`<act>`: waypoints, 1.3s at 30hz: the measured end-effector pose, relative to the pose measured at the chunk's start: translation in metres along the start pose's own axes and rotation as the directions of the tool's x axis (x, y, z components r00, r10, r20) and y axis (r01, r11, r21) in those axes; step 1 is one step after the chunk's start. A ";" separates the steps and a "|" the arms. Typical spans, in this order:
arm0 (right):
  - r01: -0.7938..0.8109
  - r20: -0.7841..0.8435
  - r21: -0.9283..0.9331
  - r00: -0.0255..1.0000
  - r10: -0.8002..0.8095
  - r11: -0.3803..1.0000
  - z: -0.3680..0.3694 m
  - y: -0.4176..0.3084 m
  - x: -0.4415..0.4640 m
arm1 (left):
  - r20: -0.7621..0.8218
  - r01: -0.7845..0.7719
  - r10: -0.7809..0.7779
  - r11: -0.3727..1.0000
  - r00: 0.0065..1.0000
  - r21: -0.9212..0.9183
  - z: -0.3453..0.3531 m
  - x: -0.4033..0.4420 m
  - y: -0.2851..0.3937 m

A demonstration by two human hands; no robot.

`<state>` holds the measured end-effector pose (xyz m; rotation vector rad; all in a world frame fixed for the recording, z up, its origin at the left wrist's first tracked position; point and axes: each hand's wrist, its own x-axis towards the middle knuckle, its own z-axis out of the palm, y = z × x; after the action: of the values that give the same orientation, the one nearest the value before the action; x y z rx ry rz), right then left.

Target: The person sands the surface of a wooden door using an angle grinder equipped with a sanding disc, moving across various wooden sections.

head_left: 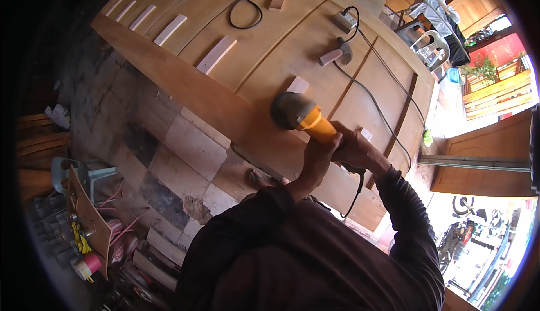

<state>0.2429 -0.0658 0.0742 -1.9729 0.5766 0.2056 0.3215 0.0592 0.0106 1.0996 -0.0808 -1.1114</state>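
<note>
Grinder (316,126) over the near border of the panel (261,44)

One yellow grinder, two hands on it. The left hand (319,156) is wrapped round the body and the right hand (358,149) clasps it beside the left, toward the rear. The dark head of the grinder is above the border strip; whether the disc touches the wood cannot be told.

Eight pale blocks (216,55) can be counted on the panel: five in a row toward the far left end, one near the far edge, one just beyond the grinder's head, and one just beyond the right hand. One hammer (337,53) lies between the grinder and the one socket box (345,22), which has a plug in it.

The panel's near edge runs slantwise past the grinder, with floor tiles (194,145) below it. Bare wood lies between the row of blocks and the hammer; to the right, cords (368,94) trail across the surface. The grinder's own lead hangs by the near edge, close to the person's body.

At lower left, well apart from the panel, is one pink-and-white tub (88,266); its contents cannot be made out.
</note>
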 end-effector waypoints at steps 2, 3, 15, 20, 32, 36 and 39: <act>0.167 -0.049 -0.076 0.984 -0.171 0.983 0.007 0.003 -0.002 | -0.011 -0.014 0.014 1.000 1.000 -0.015 -0.002 -0.007 0.000; 0.144 -0.023 -0.072 0.989 -0.146 0.987 0.006 0.002 -0.002 | -0.017 -0.021 0.020 1.000 1.000 -0.023 -0.003 -0.009 -0.001; -0.087 0.048 -0.076 0.995 0.091 0.993 -0.010 -0.020 0.004 | 0.057 -0.027 0.035 0.991 0.998 -0.134 -0.004 0.006 -0.012; 0.091 -0.030 -0.170 0.995 -0.097 0.981 -0.018 0.016 0.007 | 0.083 -0.041 0.058 0.980 0.995 -0.194 0.013 0.011 -0.007; 0.040 -0.063 -0.155 0.997 -0.050 0.987 -0.044 0.028 0.014 | 0.089 -0.093 0.111 0.978 0.990 -0.187 0.033 0.047 -0.028; 0.037 -0.079 -0.138 0.996 -0.048 0.990 -0.053 0.035 0.022 | 0.089 -0.127 0.150 0.966 0.985 -0.224 0.038 0.064 -0.033; 0.035 -0.087 -0.135 0.995 -0.047 0.990 -0.060 0.040 0.027 | 0.060 -0.147 0.159 0.974 0.985 -0.171 0.042 0.075 -0.035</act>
<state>0.2413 -0.1413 0.0595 -2.1299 0.5924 0.1335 0.3123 -0.0252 -0.0280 0.8886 -0.1269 -1.0014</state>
